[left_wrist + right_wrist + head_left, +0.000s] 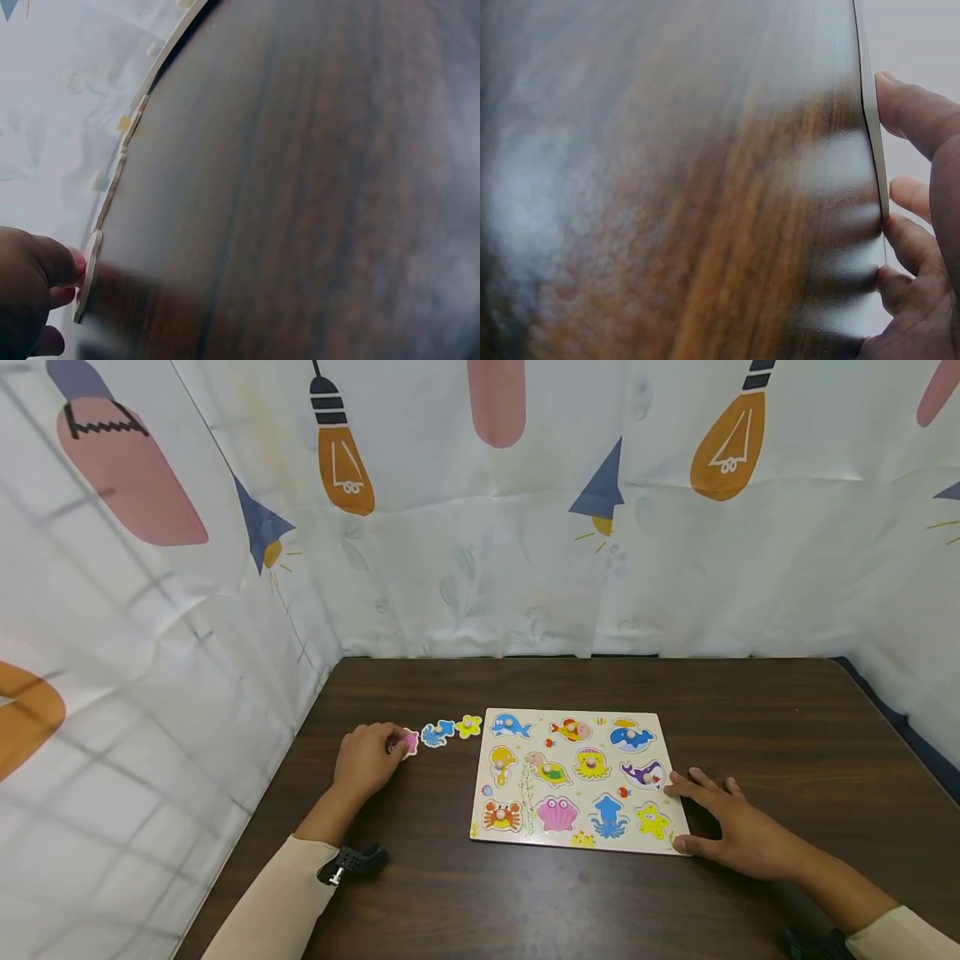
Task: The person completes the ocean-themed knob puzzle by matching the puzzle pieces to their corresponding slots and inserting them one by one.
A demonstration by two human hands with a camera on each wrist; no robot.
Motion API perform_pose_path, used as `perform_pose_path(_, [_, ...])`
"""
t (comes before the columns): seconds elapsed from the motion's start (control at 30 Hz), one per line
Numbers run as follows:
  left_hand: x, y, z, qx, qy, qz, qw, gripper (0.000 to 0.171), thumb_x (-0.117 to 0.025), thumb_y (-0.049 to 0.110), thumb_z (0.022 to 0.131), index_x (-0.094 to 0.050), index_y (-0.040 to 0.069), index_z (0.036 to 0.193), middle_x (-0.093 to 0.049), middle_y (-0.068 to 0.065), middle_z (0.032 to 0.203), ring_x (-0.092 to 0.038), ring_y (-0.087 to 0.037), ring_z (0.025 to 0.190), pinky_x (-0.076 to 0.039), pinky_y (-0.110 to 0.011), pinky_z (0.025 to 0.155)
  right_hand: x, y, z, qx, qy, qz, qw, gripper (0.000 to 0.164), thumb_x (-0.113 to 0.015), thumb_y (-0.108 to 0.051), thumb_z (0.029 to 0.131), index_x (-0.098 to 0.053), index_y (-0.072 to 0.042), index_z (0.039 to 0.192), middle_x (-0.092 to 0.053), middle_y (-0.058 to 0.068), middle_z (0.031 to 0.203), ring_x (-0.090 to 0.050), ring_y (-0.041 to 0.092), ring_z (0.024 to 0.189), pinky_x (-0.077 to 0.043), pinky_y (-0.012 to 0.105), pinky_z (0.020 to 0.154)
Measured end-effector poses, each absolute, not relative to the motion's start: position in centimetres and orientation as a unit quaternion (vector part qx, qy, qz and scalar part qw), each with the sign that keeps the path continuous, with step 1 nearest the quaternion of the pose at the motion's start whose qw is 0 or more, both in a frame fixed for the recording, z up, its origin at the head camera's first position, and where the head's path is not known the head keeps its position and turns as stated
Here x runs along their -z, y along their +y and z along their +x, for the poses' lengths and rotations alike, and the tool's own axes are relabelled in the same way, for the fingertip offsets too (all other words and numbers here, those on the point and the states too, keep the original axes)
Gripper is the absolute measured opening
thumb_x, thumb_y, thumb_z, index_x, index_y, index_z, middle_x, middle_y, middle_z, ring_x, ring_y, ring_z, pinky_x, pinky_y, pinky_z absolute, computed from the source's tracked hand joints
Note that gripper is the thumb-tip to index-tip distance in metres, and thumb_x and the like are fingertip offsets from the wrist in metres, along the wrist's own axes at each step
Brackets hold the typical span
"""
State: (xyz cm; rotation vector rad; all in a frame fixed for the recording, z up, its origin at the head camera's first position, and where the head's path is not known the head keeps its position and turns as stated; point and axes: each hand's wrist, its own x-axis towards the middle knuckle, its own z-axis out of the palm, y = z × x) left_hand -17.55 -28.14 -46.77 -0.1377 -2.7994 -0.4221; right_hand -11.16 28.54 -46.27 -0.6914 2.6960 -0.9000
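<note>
My left hand (367,760) pinches a pink puzzle piece (410,742) by its knob, its outline partly hidden by the fingers. In the left wrist view, this piece (88,279) is seen edge-on at the tabletop. Right beside it lie a blue squid piece (435,734) and a yellow star piece (468,726), in a row leading to the wooden sea-animal puzzle board (525,835). At the board's right edge, my right hand (738,831) rests with fingers spread, the thumb and fingertips touching the board.
Knobbed animals such as a crab (502,816), a turtle (551,772) and an octopus (592,764) sit in the board. The dark wooden table (585,910) extends around it. Patterned white curtains (480,585) stand behind and at the sides.
</note>
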Motion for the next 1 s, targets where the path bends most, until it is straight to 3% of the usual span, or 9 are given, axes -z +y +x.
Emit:
perform_pose_path(0.27, [46.4, -28.3, -17.2, 0.151, -0.974, -0.063, 0.157, 0.012, -0.078, 0.016, 0.088, -0.078, 0.012, 0.100, -0.074, -0.003, 0.091, -0.064, -0.032, 0.089, -0.044, -0.054, 0.079, 46.1, 28.5, -11.2, 0.309, 0.916, -0.235, 0.107, 0.078, -0.076, -0.055, 0.087, -0.050, -0.017, 0.150, -0.034, 0.018, 0.162, -0.019, 0.050, 0.149, 0.005, 0.065, 0.117])
perform_pose_path(0.73, [46.2, -28.6, -16.8, 0.155, -0.976, -0.056, 0.146, 0.007, -0.080, 0.019, 0.088, -0.079, 0.013, 0.091, -0.071, -0.001, 0.082, -0.062, -0.030, 0.084, -0.044, -0.053, 0.078, 46.3, 28.6, -11.2, 0.312, 0.915, -0.233, 0.107, 0.078, -0.075, -0.057, 0.086, -0.050, -0.017, 0.149, -0.033, 0.018, 0.163, -0.018, 0.049, 0.150, 0.006, 0.064, 0.117])
perform_pose_path(1.0, [45.9, -27.9, -16.4, 0.150, -0.973, -0.081, 0.156, 0.009, -0.081, 0.019, 0.085, -0.081, 0.012, 0.090, -0.076, -0.004, 0.089, -0.065, -0.033, 0.090, -0.046, -0.057, 0.084, 46.3, 28.6, -11.2, 0.314, 0.912, -0.241, 0.106, 0.076, -0.076, -0.052, 0.088, -0.050, -0.016, 0.150, -0.033, 0.020, 0.162, -0.019, 0.051, 0.149, 0.007, 0.065, 0.116])
